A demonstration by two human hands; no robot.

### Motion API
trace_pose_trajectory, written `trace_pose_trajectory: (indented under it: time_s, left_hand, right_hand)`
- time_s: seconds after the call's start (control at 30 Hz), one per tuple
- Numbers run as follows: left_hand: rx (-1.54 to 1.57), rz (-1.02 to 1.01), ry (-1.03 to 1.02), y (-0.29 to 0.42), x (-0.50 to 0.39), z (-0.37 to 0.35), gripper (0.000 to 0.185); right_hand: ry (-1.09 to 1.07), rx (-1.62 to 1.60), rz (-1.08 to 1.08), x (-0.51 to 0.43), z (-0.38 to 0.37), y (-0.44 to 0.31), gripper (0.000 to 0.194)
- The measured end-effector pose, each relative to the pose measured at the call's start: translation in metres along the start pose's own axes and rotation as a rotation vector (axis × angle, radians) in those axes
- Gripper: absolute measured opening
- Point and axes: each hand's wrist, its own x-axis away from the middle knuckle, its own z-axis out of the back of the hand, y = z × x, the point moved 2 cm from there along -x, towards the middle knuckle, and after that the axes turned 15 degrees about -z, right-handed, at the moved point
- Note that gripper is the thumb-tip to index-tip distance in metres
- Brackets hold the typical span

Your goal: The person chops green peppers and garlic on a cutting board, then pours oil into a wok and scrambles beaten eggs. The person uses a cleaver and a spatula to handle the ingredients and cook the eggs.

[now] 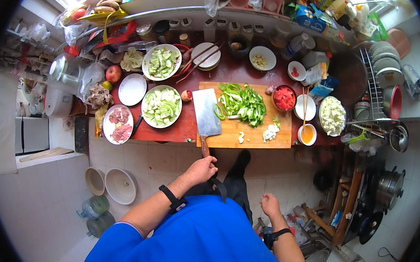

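My left hand (201, 170) is in front of the counter edge with its fingers curled, just below the wooden handle of a cleaver (207, 112). A dark strap (219, 188) hangs beside it; whether the fingers grip the strap, I cannot tell. Lower right, my right hand (270, 204) is loosely curled at my side, with nothing visible in it. The cleaver lies flat on the left of a wooden cutting board (269, 136), its handle past the front edge. Sliced green peppers (244, 104) are heaped on the board, with chopped white pieces (271, 132) near its right side.
Left of the board are a bowl of sliced green vegetable (161, 106), a plate of meat (118, 124) and an apple (113, 74). To the right stand a bowl of red pieces (284, 98), beaten egg with chopsticks (307, 135) and cauliflower (332, 115). Basins (121, 186) sit on the floor.
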Motion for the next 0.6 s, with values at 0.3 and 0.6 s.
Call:
trace_pose_trajectory:
  time_s: [0.3,0.6]
  left_hand:
    - [-0.211,0.207,0.422,-0.026,-0.009,0.02,0.048]
    - [-0.086,0.419,0.21,-0.084,-0.055,-0.003,0.041]
  right_hand:
    - [-0.059,-0.09,-0.142,0.027,0.002,-0.008,0.032]
    - [-0.047,0.024,0.064,0.025,0.001,-0.102,0.031]
